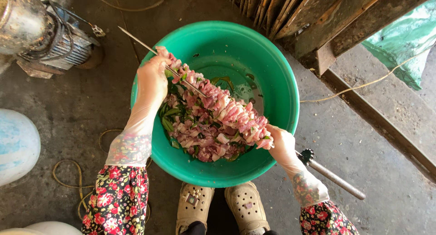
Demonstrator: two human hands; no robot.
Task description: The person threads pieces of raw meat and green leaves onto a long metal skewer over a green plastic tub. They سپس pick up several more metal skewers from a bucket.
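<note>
A long metal skewer [136, 39] loaded with pink meat pieces [227, 108] lies slanted over a green plastic basin [272, 80]. My left hand [152, 78], in a clear plastic glove, grips the skewer near its pointed upper end, touching the top meat pieces. My right hand [281, 144], also gloved, holds the skewer at its lower end, pressed against the last meat pieces. The skewer's handle [334, 178] sticks out past my right hand. Chopped meat with green leaves [200, 135] fills the basin's bottom.
The basin stands on a concrete floor. An electric motor [59, 39] sits at the top left. Wooden slats and beams [327, 21] are at the top right, with a green sack [404, 39] beyond. A pale round container [16, 144] is at the left. My beige clogs [220, 207] are below the basin.
</note>
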